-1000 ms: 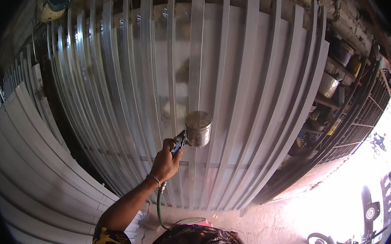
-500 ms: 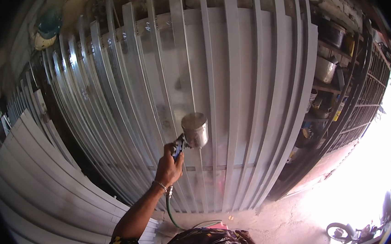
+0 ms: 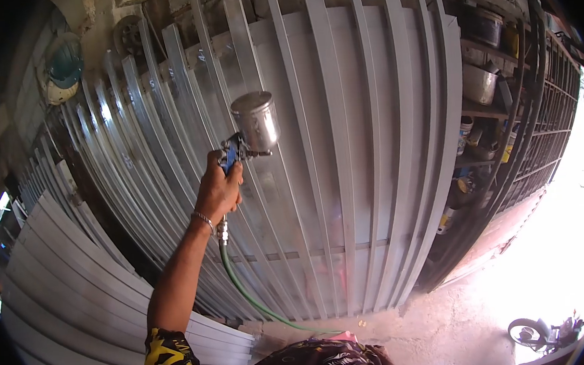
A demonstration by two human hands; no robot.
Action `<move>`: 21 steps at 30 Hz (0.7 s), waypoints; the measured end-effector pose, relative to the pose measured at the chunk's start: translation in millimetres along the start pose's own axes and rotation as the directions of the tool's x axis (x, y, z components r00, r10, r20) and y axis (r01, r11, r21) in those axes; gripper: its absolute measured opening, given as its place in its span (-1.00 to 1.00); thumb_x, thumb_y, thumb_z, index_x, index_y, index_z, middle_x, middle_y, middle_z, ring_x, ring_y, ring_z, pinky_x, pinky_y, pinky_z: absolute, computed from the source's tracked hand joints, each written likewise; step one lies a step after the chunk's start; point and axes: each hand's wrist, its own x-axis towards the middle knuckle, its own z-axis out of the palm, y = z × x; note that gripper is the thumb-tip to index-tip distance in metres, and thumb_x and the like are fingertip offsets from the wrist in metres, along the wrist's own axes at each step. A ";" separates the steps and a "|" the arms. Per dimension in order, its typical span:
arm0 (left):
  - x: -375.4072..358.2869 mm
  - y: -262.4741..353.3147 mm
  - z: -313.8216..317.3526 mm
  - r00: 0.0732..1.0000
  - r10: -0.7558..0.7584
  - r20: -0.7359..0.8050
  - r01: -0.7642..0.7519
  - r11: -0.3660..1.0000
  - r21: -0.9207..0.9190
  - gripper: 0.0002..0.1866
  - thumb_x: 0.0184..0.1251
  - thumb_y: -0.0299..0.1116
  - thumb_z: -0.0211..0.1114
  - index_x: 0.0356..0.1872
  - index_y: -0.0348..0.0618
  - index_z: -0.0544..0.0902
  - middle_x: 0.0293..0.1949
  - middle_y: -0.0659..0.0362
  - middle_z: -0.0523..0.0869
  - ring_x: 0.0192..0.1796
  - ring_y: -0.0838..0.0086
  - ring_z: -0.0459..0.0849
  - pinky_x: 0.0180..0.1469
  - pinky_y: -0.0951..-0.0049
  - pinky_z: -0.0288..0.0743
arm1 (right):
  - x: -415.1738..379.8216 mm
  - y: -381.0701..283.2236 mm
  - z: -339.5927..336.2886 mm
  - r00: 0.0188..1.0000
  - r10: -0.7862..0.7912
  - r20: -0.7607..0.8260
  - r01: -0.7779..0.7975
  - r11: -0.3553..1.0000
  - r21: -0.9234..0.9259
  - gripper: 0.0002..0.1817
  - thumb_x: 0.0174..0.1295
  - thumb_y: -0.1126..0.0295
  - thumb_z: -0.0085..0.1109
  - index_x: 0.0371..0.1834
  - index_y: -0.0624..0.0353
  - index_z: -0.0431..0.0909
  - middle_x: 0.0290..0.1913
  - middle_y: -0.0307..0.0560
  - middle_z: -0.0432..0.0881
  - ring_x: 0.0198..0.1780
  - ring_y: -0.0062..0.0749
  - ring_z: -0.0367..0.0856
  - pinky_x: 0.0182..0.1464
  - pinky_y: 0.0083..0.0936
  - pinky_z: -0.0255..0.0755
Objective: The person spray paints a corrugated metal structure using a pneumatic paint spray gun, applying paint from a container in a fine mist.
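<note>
My left hand (image 3: 222, 188), with a bracelet at the wrist, is closed round the grip of a paint spray gun (image 3: 233, 151). A round metal paint cup (image 3: 256, 122) sits on top of the gun, and the nozzle points to the right. From the handle a green air hose (image 3: 249, 297) curves down toward my body. Behind the gun stands a row of long metal bars (image 3: 334, 131), grey on the right and shinier on the left. The gun looks apart from them. My right hand is out of sight.
Grey ribbed metal sheet (image 3: 88, 294) leans at the lower left. Shelves with pots (image 3: 480, 85) and cans stand to the right, beside a barred grille (image 3: 553, 121). A green helmet (image 3: 65, 63) hangs upper left. A motorcycle (image 3: 544, 333) is at the lower right.
My left hand has raised the spray gun and moved it left in view, to a higher part of the bars. More of the green hose shows. The view has shifted slightly.
</note>
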 end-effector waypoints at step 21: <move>114.0 161.7 -71.7 0.961 0.276 -0.032 -0.273 0.959 0.074 -0.71 0.56 -0.21 0.14 0.00 -0.27 0.47 -0.34 0.12 0.63 -0.67 0.58 0.52 -0.72 0.52 0.35 | -55.9 -63.9 -9.1 0.997 0.015 0.074 -0.010 0.997 -0.071 -0.47 0.33 0.05 0.26 0.23 0.17 0.56 0.00 0.04 0.77 -0.27 -0.29 0.74 -0.43 -0.39 0.46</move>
